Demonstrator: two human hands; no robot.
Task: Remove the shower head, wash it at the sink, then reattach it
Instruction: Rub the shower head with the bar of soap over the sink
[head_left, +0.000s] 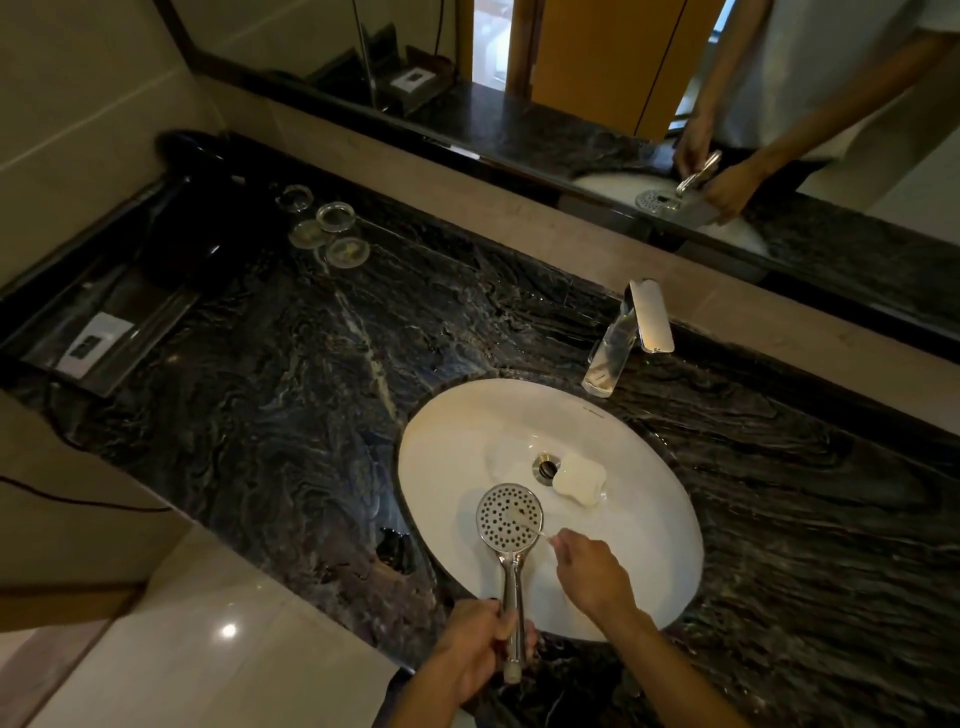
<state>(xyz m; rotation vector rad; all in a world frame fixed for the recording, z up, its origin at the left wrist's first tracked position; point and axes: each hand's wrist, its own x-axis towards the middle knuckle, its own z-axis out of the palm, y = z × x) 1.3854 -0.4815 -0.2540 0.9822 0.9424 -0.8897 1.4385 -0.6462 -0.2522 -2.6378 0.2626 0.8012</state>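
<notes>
My left hand (480, 642) grips the shower head (510, 525) by its chrome handle, face up over the white sink (649, 561). My right hand (589, 571) pinches a thin brush (530, 527) (bristles on the nozzles). A soap bar (578, 478) lies beside the drain (545, 468).

This is a bathroom, most likely in a hotel. A white oval sink (550, 441) is sunk into a dark marbled surface (291, 374), with a chrome faucet (626, 338) on its far side and a wide wall mirror (571, 73) behind. Glass coasters (330, 234) sit at the far left beside a dark tray (98, 332) holding a printed card (93, 344), and a bar of soap (578, 478) lies in the sink.
</notes>
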